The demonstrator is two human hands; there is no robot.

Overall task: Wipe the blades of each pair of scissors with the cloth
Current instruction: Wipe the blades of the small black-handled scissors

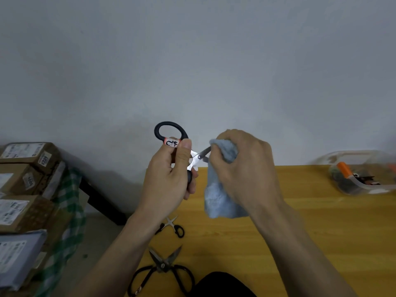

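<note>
From the head view, the left hand (171, 179) grips the black-handled steel scissors (171, 133) held up above the yellow wooden table (300, 211), while the right hand (242, 168) pinches the pale blue fluffy cloth (222, 194) around the blades. I'd say draw outward toward the tips, fingers behind the cloth, off the edges.

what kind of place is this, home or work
Likely a storeroom or small workroom, not clearly a home: labelled cardboard parcels stacked at the left, a plain wooden table against a bare wall, and a clear tub of odds and ends on it.
</note>
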